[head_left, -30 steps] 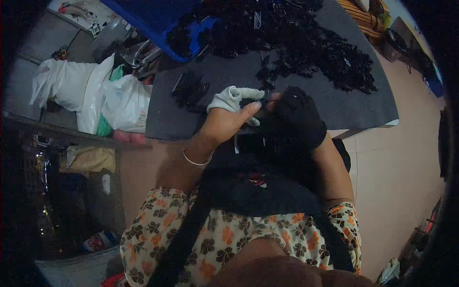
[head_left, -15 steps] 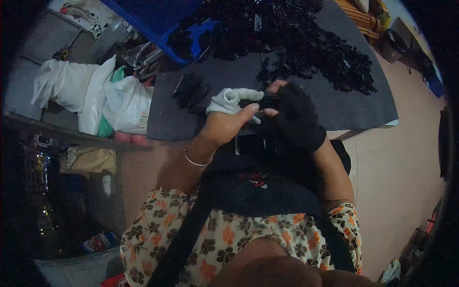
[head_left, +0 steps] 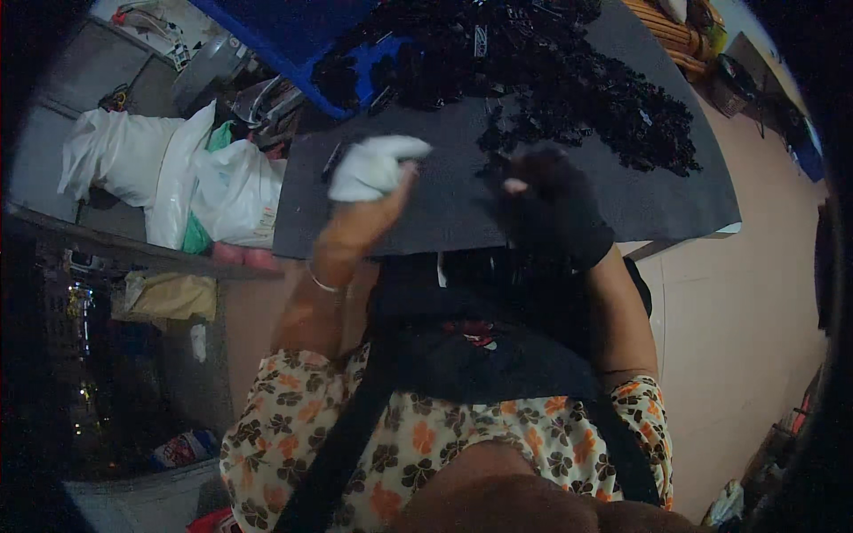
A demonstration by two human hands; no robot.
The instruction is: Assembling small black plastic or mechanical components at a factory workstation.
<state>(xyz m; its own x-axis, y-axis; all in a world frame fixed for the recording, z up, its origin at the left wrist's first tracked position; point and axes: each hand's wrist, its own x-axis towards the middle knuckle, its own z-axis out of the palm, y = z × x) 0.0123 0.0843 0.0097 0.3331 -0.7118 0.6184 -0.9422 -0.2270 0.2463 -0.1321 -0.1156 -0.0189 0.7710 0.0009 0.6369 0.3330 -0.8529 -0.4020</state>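
My left hand [head_left: 373, 173], in a white glove that leaves the thumb bare, is over the left part of the grey tabletop. It hides most of a small group of dark pieces there. Motion smears its fingers, so its grip does not show. My right hand [head_left: 553, 206] wears a black glove with bare fingertips and hangs over the table's near edge, just short of a spread heap of small black parts [head_left: 644, 124]. Its fingers are dark and blurred; whether they hold a piece cannot be made out.
A blue tray [head_left: 267, 44] lies at the far left of the grey table [head_left: 426, 209], with black parts spilling around it. White bags [head_left: 231, 191] stand left of the table. Bundled brown sticks [head_left: 671, 35] sit beyond its far right corner.
My hands were together around a dark piece and have come apart. The left has moved left and away from me, over the small group of dark pieces; the right has shifted slightly right.
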